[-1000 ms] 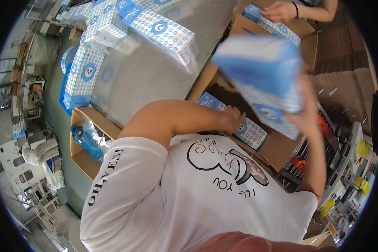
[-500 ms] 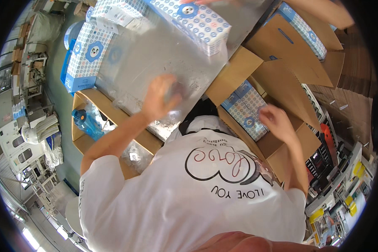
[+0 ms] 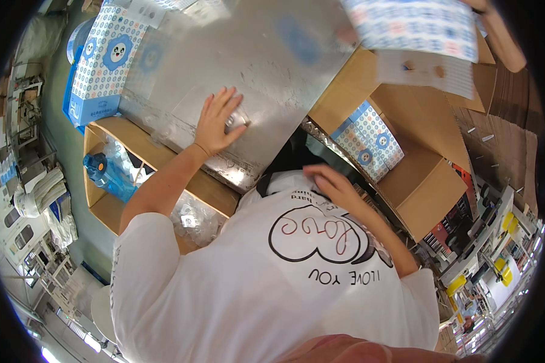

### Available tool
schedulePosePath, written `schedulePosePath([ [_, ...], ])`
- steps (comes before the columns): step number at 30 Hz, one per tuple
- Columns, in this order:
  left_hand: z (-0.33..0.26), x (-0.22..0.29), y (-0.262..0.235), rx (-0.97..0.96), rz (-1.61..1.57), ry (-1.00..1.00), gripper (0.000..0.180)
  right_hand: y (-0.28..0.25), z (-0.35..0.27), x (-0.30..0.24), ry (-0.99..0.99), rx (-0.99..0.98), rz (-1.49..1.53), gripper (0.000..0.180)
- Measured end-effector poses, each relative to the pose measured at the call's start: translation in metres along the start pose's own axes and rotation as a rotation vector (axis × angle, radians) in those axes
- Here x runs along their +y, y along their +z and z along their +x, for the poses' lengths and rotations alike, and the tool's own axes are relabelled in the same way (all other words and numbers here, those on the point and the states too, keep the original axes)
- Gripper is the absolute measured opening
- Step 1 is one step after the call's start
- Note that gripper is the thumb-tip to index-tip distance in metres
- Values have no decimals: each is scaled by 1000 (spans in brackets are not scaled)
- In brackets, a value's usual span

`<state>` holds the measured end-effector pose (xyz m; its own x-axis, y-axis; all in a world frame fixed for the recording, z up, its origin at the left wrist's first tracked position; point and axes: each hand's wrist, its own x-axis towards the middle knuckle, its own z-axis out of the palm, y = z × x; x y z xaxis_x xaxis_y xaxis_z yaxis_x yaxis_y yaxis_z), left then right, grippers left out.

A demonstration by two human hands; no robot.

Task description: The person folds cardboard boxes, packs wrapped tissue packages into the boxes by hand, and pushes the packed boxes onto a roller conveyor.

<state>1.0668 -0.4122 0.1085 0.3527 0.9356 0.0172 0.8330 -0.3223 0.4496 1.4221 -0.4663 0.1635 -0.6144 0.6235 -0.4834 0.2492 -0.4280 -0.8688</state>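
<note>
All the fingers of the left hand are fanned out over the grey metal tabletop; whether they press on it I cannot tell. The right hand, which half a second ago was at the boxes, has drawn back to the front of the white printed T-shirt. Its fingers are loosely bent and nothing shows between them. So the blue-and-white patterned cardboard boxes lie side by side, untouched, inside the open brown cardboard carton, and handling of them seems to have paused.

Farther out, a large blurred blue-and-white box now appears above the carton's flaps, with a co-worker's hand at its upper right corner. The long box on the upper tabletop has gone from its spot; it may be the same one. At the left, an emblem-marked patterned box stays at the tabletop's edge.
</note>
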Motion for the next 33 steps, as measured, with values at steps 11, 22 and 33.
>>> schedulePosePath([
  [11, -3, -4, 19, 265, 18, 105, 38, -23, 222, 255, -369, 403, -1080, 32],
  [22, 6, 8, 10, 223, 67, -275, 31, 13, 49, 117, -167, 187, -237, 18],
  [33, 123, 132, 9, 223, -1030, -214, 23, -146, -73, -69, -90, 569, -100, 15],
])
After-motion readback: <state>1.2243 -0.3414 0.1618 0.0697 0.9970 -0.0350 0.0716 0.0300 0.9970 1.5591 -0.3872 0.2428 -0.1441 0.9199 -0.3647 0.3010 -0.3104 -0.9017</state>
